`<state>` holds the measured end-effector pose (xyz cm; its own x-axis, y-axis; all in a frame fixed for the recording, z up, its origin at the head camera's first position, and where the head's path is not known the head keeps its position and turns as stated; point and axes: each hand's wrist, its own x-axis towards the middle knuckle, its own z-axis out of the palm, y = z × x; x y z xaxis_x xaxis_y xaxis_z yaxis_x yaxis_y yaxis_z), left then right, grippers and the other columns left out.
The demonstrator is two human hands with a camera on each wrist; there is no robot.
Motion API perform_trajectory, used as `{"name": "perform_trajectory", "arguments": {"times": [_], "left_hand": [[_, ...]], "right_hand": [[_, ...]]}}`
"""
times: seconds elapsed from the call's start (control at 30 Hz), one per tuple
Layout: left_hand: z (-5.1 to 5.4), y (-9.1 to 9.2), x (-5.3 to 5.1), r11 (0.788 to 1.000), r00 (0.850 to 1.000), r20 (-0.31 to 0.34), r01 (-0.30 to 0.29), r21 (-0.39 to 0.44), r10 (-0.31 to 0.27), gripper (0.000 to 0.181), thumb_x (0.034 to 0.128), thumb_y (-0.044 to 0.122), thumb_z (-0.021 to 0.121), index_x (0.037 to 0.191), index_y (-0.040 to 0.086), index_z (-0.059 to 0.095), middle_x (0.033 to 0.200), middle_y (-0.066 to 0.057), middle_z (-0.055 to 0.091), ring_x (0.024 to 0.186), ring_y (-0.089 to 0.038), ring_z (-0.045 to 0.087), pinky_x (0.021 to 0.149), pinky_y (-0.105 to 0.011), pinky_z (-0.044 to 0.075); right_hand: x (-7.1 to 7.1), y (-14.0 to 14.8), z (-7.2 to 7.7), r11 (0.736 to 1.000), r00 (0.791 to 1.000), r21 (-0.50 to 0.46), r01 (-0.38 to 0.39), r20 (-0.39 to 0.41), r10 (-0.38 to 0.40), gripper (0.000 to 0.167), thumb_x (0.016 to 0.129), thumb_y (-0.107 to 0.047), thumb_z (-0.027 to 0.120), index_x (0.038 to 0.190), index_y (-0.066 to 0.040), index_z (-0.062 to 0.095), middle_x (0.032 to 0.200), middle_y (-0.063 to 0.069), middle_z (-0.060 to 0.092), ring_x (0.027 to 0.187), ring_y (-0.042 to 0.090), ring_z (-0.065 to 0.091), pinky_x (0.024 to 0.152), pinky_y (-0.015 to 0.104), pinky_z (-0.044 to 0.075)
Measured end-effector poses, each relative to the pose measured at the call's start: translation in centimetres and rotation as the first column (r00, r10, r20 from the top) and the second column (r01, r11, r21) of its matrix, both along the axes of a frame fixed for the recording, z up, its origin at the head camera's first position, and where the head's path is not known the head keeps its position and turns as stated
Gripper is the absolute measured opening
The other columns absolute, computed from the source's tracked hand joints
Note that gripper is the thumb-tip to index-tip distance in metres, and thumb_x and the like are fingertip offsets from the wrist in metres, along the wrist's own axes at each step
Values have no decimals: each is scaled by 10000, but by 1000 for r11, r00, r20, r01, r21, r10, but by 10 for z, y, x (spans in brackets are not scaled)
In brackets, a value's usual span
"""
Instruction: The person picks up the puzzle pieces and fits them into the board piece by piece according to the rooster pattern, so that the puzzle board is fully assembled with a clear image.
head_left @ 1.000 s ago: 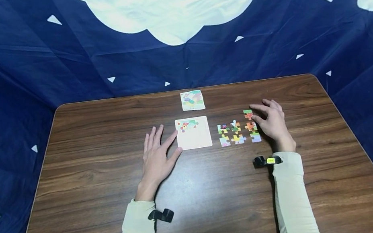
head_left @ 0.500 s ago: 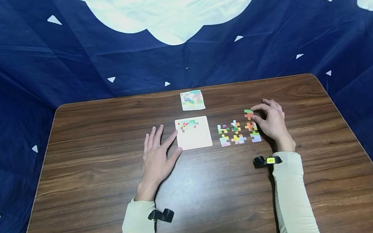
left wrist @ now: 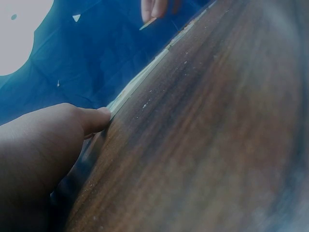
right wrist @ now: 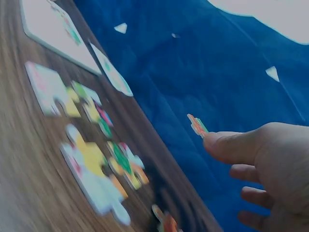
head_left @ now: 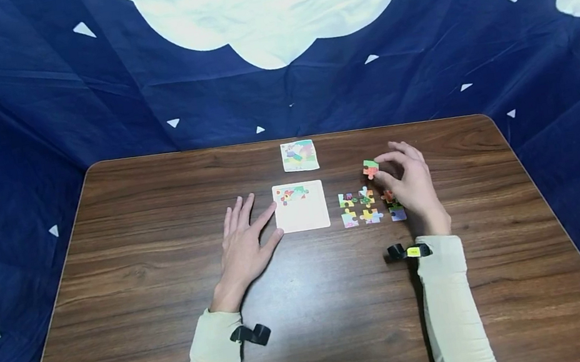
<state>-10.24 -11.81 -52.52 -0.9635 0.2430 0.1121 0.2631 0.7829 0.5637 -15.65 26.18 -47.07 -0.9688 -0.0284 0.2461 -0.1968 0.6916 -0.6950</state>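
Puzzle piece (head_left: 370, 169): green above, orange-red below, with a knob; raised, right of the white board (head_left: 302, 216)
Right hand (head_left: 410, 182): fingers and thumb pinch the piece's edge
Left hand (head_left: 242, 248): fingers spread, touching the board's left edge
Loose pieces (head_left: 371, 216): multicoloured, right of the board

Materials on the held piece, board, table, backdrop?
Piece: probably cardboard or thin wood, printed; thin and rigid-looking, gloss unclear.
Board: likely card or wood, smooth white; flat, even face.
Table: wood or wood-look laminate, satin; streaked grain, soft light patch.
Backdrop: likely fabric, printed, mostly matte; creases, folds.
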Motion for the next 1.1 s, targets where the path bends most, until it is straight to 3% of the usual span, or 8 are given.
{"name": "perform_trajectory", "arguments": {"times": [0.2,0.53,0.8,1.1], "left_hand": [[0,1,0,1000,1000,1,0,-4,0,620,1068,528,646,1612,233,617,1792,-202,324,1710,-404,138,1394,-542,13],[2,0,0,1000,1000,9,3,4,-3,624,1067,528,652,1616,235,612,1795,-203,317,1713,-400,125,1394,-540,6],[2,-1,0,1000,1000,-1,8,0,-8,618,1062,525,660,1612,247,617,1794,-205,317,1711,-407,130,1395,-536,2],[1,-1,0,1000,1000,-12,13,-14,-13,624,1051,546,675,1603,258,628,1796,-208,312,1710,-410,131,1395,-541,11]], "right_hand": [[-2,-24,0,998,997,-1,-68,37,68,256,998,-46,827,1247,-4,785,1640,269,521,1625,498,301,1329,702,177],[-3,-65,-5,983,981,17,-184,65,183,263,996,-81,838,1251,-39,793,1628,242,550,1624,449,339,1333,654,221],[-2,-86,-16,979,981,76,-187,73,182,247,1001,-128,842,1241,-86,805,1619,204,576,1613,429,370,1278,730,256],[-1,-99,-26,976,982,134,-172,103,159,262,1028,-173,819,1280,-103,801,1619,175,581,1609,391,387,1281,649,303]]}}
